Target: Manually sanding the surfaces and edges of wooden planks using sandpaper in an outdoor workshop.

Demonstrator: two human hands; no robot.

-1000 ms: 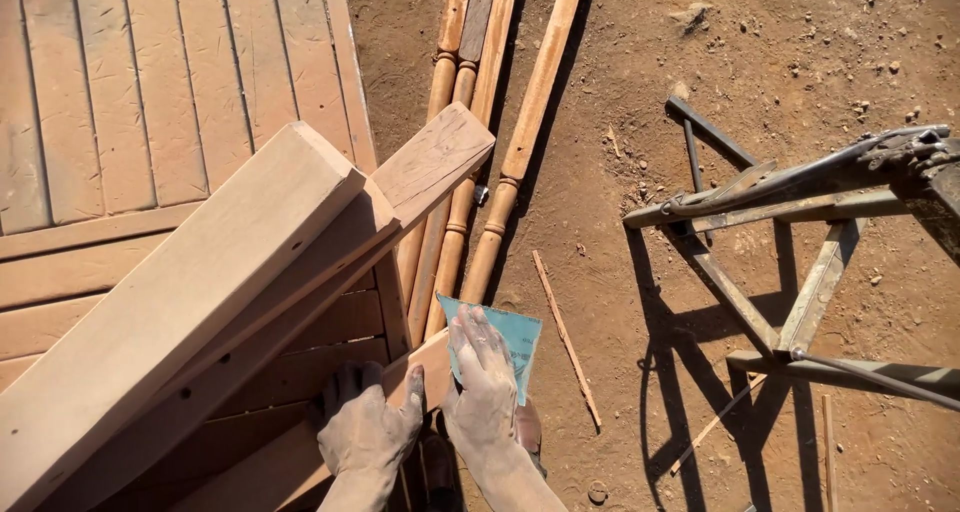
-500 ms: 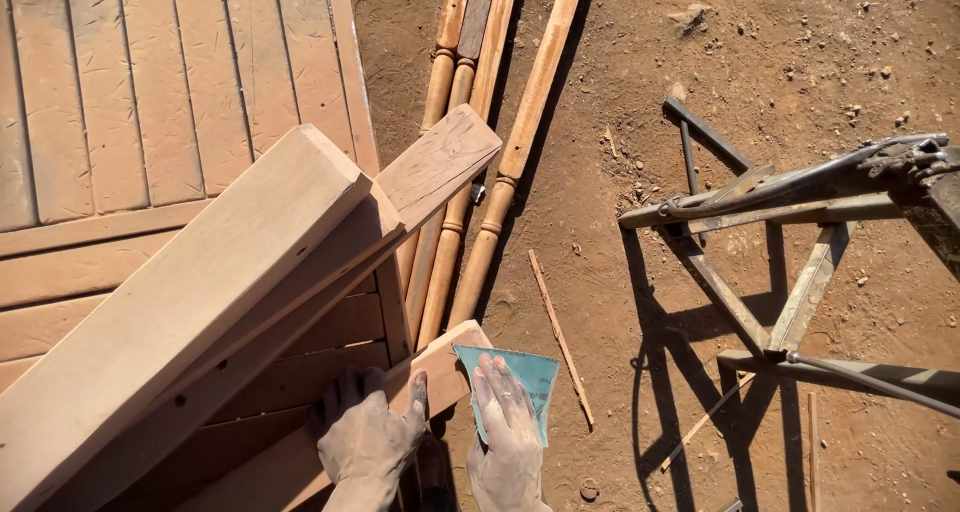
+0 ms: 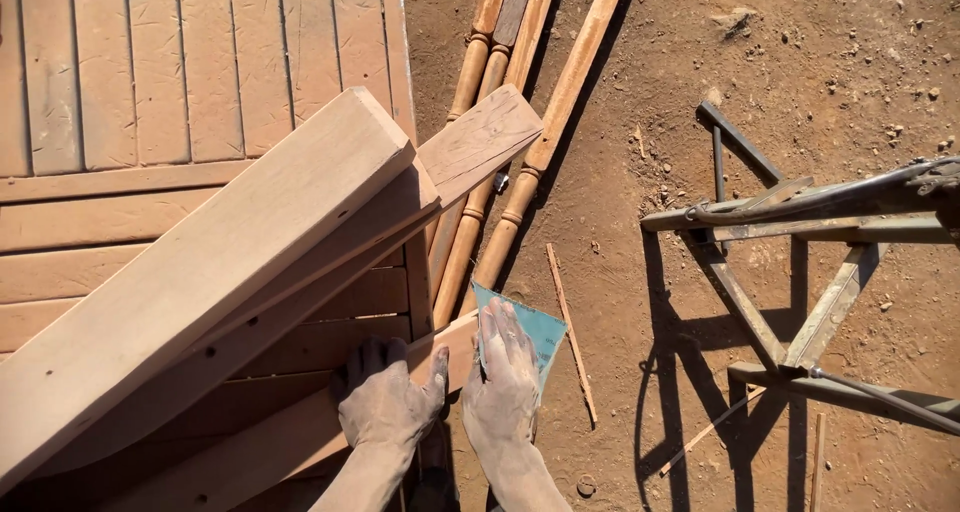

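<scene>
My right hand (image 3: 503, 380) presses a blue-green sheet of sandpaper (image 3: 540, 328) flat against the end of a narrow wooden board (image 3: 290, 442) at the bottom of the view. My left hand (image 3: 385, 402), dusty, lies on the same board just to the left and holds it down. Above them a thick pale wooden beam (image 3: 210, 272) runs diagonally from lower left to upper right, over another plank (image 3: 480, 142).
A large slatted wooden panel (image 3: 150, 82) fills the left. Several turned wooden poles (image 3: 500, 122) lie on the brown dirt ground (image 3: 800, 62). A metal frame stand (image 3: 800, 222) stands at the right, casting shadows. A thin stick (image 3: 570, 332) lies by the sandpaper.
My right hand with the sandpaper slid down toward me along the board end, then back up. My left hand stayed on the board.
</scene>
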